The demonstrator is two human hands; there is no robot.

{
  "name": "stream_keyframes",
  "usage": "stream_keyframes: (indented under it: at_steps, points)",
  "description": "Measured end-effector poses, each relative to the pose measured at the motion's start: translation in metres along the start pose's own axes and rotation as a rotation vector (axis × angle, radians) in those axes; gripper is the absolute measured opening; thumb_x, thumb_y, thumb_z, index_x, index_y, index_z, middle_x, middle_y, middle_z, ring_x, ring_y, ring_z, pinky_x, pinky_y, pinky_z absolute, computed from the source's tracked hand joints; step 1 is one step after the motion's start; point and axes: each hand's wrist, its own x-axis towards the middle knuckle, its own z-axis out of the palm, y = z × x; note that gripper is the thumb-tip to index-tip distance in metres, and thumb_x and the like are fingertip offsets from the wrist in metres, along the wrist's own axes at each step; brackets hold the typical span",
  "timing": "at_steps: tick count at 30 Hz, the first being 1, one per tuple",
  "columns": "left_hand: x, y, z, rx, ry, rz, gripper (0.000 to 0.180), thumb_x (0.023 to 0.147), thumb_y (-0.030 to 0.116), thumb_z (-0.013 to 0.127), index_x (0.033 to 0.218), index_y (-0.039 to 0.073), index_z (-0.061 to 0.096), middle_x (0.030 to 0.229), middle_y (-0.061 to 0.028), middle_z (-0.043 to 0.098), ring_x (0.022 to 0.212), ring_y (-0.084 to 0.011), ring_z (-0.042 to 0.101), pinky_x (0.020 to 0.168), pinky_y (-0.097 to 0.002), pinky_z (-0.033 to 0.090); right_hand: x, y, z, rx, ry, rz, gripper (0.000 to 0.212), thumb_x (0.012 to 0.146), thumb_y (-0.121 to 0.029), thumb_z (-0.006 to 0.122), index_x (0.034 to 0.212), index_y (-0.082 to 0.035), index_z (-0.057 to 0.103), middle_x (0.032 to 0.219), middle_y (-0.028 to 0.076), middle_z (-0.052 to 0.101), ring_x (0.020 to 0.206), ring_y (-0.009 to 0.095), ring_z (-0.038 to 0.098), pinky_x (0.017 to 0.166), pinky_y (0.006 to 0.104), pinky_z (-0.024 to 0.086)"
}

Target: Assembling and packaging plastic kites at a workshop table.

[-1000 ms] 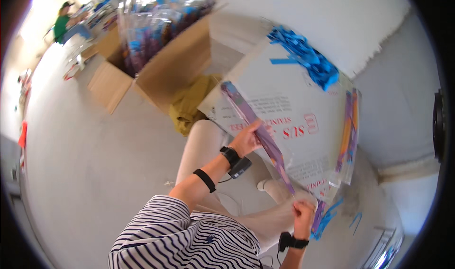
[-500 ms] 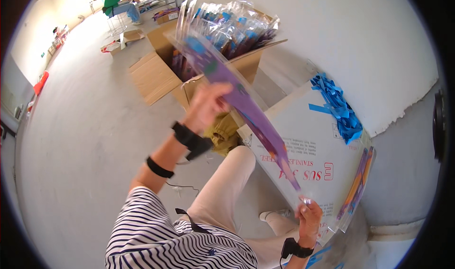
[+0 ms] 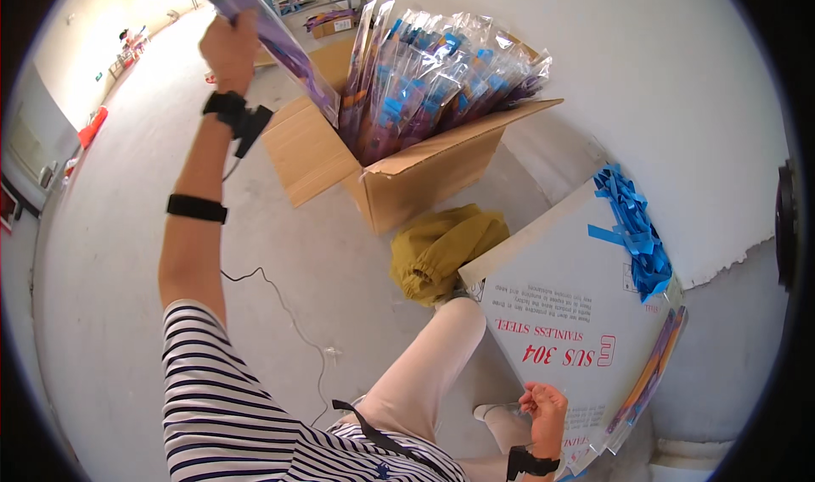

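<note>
Raised at the upper left, my left hand is closed around a long flat purple package in clear film. The package slants with its lower end at the open cardboard box, and its upper end leaves the picture. Similar clear-wrapped purple packages with blue and orange parts stand packed upright in the box. My right hand hovers over the near end of a white printed board, fingers curled in, with nothing visible in them.
A heap of blue strips lies on the board's far right corner. A few wrapped packages lie along its right edge. An olive cloth bundle sits between box and board. A thin cable crosses the floor. A wall rises at right.
My left hand has swung up and left with the purple package, to beside the box. My right hand has let go of the package's lower end and moved slightly down.
</note>
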Motion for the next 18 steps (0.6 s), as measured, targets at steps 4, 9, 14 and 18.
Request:
stream_keyframes:
  at_steps: [4,9,14,18]
  points:
    - [-0.040,-0.029,0.091,0.312,0.070,0.112,0.037,0.086,0.037,0.063,0.078,0.001,0.069,0.074,-0.0233,0.067,0.073,-0.0444,0.067,0.068,-0.0507,0.053,0.007,0.018,-0.011,0.021,0.041,0.070,0.030,0.095,-0.024,0.066,0.096,0.006,0.069,0.072,0.009,0.066,0.059,0.013,0.059,0.057,0.0226,0.048]
    - [-0.116,-0.067,0.181,0.376,-0.280,-0.054,0.026,0.089,0.026,0.061,0.099,0.003,0.066,0.098,-0.0228,0.069,0.093,-0.0420,0.067,0.079,-0.0508,0.054,0.019,0.052,-0.037,0.041,0.135,0.166,0.029,0.094,-0.024,0.067,0.097,0.005,0.069,0.072,0.010,0.067,0.059,0.013,0.060,0.057,0.0231,0.048]
    - [-0.184,-0.084,0.230,0.564,-0.837,-0.355,0.032,0.085,0.027,0.069,0.107,0.004,0.073,0.115,-0.0236,0.068,0.112,-0.0367,0.065,0.095,-0.0442,0.053,0.027,0.034,-0.023,0.098,0.143,0.245,0.028,0.093,-0.023,0.069,0.098,0.004,0.070,0.073,0.010,0.069,0.059,0.015,0.062,0.057,0.0246,0.050]
    - [-0.189,-0.076,0.241,0.412,-0.591,-0.258,0.040,0.085,0.029,0.068,0.118,0.007,0.068,0.116,-0.0220,0.067,0.111,-0.0376,0.064,0.093,-0.0447,0.053,0.029,0.031,-0.021,0.063,0.146,0.234,0.027,0.092,-0.023,0.069,0.098,0.004,0.070,0.072,0.010,0.068,0.059,0.015,0.062,0.057,0.0252,0.051]
